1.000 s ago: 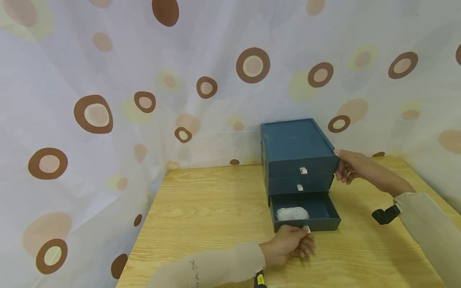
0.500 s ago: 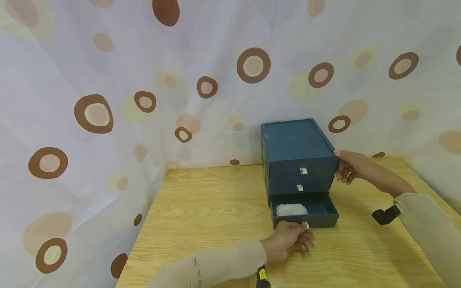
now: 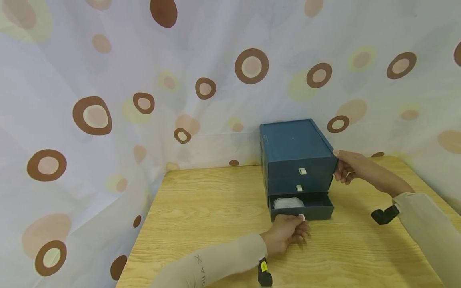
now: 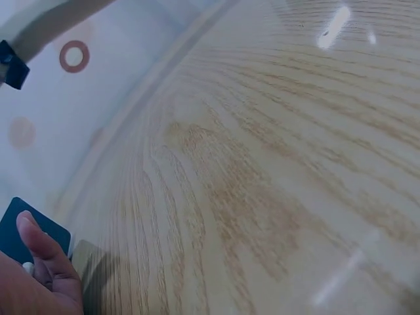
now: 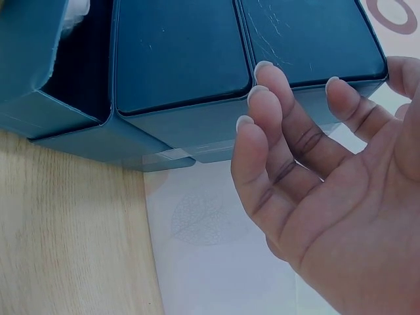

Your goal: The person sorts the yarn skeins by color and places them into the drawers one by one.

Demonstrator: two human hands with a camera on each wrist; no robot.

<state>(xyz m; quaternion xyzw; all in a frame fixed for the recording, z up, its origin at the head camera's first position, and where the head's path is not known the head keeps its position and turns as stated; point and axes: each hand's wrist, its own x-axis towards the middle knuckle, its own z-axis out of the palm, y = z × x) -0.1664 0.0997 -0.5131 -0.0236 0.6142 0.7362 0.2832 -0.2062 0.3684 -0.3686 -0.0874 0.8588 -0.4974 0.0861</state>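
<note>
A dark blue drawer cabinet with three stacked drawers stands against the back curtain. Its bottom drawer is partly pulled out, and a whitish bundle lies inside on the left. My left hand pinches the white pull tab on that drawer's front between thumb and finger. At the cabinet's upper right front corner, my right hand touches the edge with its thumb, the other fingers loosely bent beside the side wall. In the right wrist view the palm of the right hand faces the cabinet.
The wood-grain table stretches to the left of the cabinet and in front of it. A curtain with brown ring prints hangs behind and along the left. The two upper drawers are closed, each with a white tab.
The left hand has pushed the bottom drawer inward, away from me, so it sticks out less. The bundle has moved back with it. The right hand stays at the corner.
</note>
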